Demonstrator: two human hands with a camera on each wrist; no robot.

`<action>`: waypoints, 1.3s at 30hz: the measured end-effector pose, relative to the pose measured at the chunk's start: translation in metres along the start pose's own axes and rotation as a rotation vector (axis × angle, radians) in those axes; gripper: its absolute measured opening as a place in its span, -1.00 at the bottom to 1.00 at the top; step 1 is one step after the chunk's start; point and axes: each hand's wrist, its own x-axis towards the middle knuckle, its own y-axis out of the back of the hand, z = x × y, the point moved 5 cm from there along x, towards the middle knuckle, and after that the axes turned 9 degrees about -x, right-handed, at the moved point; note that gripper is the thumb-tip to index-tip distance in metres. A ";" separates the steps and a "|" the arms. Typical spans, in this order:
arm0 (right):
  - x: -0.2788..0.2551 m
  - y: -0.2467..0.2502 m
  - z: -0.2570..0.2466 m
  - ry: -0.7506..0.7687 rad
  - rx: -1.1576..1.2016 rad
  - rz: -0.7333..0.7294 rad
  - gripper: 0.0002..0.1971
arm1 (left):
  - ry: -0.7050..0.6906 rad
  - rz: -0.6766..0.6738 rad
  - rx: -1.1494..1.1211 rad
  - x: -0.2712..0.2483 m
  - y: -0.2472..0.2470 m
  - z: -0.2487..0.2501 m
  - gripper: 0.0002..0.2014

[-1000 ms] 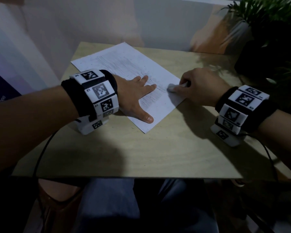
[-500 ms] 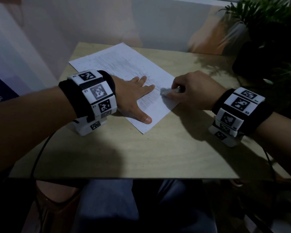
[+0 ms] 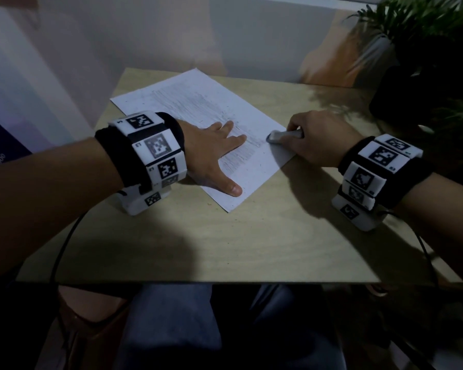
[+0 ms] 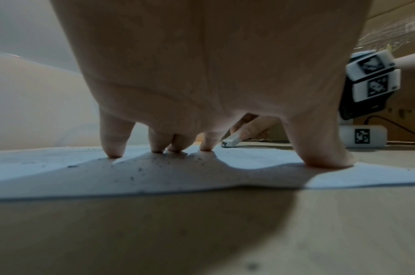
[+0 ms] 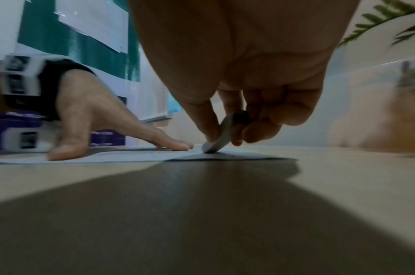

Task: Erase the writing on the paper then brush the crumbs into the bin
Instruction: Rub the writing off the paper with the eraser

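A white sheet of paper with faint pencil lines lies askew on the wooden table. My left hand lies flat on it, fingers spread, pressing it down; the fingertips touch the sheet. My right hand pinches a white eraser whose tip rests on the paper near its right corner. The right wrist view shows the eraser held between thumb and fingers, tilted, touching the paper. Dark eraser crumbs dot the sheet under my left palm. No bin is visible.
A potted plant in a dark pot stands at the table's far right corner. A pale wall runs behind the table. My knees show below the table's near edge. Cables trail from both wrist devices.
My right hand with the eraser slid left across the paper, then back right towards the paper's right corner. The left hand has stayed flat on the sheet.
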 end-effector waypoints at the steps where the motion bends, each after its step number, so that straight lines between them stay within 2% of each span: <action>1: 0.001 0.000 0.002 -0.014 -0.013 0.002 -0.46 | 0.000 -0.001 -0.001 0.000 0.000 0.000 0.42; 6: -0.009 -0.001 -0.020 0.122 0.139 -0.076 -0.56 | 0.004 0.000 0.007 0.000 0.001 0.000 0.43; 8: -0.005 0.004 -0.016 0.074 0.159 -0.050 -0.57 | 0.006 -0.002 0.005 -0.001 0.001 0.000 0.42; 11: 0.002 0.011 -0.005 0.005 0.047 0.069 -0.65 | 0.003 -0.007 -0.002 -0.001 0.001 0.001 0.41; 13: 0.000 0.011 -0.012 0.067 0.030 0.087 -0.67 | 0.003 -0.006 0.002 0.000 0.000 0.000 0.42; 16: -0.012 0.010 -0.030 0.193 0.134 -0.012 -0.65 | 0.000 -0.003 0.013 0.002 0.000 0.000 0.42; 18: -0.011 0.010 -0.028 0.174 0.161 -0.017 -0.69 | 0.002 -0.005 0.013 0.001 0.000 -0.001 0.41; 22: 0.001 0.014 -0.015 0.074 0.019 0.105 -0.69 | 0.000 -0.008 0.004 -0.001 0.001 0.000 0.41; 24: -0.004 0.012 -0.025 0.156 0.006 0.090 -0.65 | -0.002 -0.011 0.005 -0.001 0.001 0.000 0.40; 27: -0.014 0.012 -0.039 0.265 0.122 0.002 -0.62 | -0.004 -0.011 0.006 0.000 0.001 0.000 0.39; 29: -0.009 0.011 -0.030 0.214 0.135 0.004 -0.67 | 0.000 -0.010 0.012 -0.001 0.001 0.001 0.39; 33: 0.001 0.011 -0.016 0.096 -0.013 0.105 -0.68 | -0.001 -0.008 0.012 -0.001 0.000 0.001 0.40; 36: -0.008 0.008 -0.035 0.222 -0.022 0.080 -0.68 | -0.004 -0.008 0.010 0.000 0.000 0.000 0.41; 38: -0.017 0.010 -0.045 0.313 0.059 0.051 -0.70 | -0.007 -0.009 0.012 0.000 0.000 0.000 0.43; 39: -0.017 0.010 -0.044 0.312 0.105 0.027 -0.71 | -0.008 -0.007 0.013 0.001 0.000 0.000 0.44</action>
